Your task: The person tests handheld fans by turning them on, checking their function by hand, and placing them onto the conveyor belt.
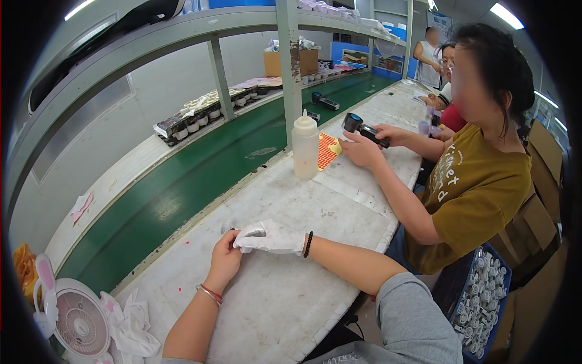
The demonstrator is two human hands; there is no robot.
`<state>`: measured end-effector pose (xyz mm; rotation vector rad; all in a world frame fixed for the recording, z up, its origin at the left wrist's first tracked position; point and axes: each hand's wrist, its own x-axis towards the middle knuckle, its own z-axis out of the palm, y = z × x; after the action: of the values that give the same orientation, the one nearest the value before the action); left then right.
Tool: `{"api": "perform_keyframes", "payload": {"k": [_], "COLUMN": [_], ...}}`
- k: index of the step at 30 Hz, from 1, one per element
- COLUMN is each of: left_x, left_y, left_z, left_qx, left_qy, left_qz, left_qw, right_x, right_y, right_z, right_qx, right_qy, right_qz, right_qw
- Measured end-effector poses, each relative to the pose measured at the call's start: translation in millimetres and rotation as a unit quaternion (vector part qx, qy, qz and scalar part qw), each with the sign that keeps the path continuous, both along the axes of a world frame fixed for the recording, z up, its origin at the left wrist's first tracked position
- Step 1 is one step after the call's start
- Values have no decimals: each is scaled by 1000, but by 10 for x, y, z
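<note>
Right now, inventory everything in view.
Workbench: 1, white, centre
Squeeze bottle: 1, translucent, on workbench
Sticker sheet: 1, red-yellow, beside bottle
Conveyor belt: 1, green, beyond workbench
Co-workers: at least 3, nearest mustard-shirted, right
Handheld devices: at least 2, black, conveyor belt, co-worker's hands
Fan: 1, white-pink, lower left
Cloth: 1, white, beside fan
Parts crate: 1, blue, lower right
Cardboard boxes: several, brown, right, background
Right hand: 1, white-gloved, centre
Left hand: 1, bare, touching right hand
</note>
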<state>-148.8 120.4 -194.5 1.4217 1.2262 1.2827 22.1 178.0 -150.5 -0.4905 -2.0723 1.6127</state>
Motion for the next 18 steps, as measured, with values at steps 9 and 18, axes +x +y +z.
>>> {"api": "perform_keyframes", "payload": {"k": [9, 18], "left_x": [6, 8], "left_y": [-30, -36], "left_z": [7, 50], "left_qx": [-11, -19], "left_qy": [-1, -47], "left_qz": [-3, -10], "left_qw": [1000, 999], "right_x": [-10, -45], "right_y": [39, 109], "right_z": [-75, -104], "right_qx": [-15, -62], "right_qy": [20, 59], "right_qz": [3, 10], "right_qw": [1000, 996]}}
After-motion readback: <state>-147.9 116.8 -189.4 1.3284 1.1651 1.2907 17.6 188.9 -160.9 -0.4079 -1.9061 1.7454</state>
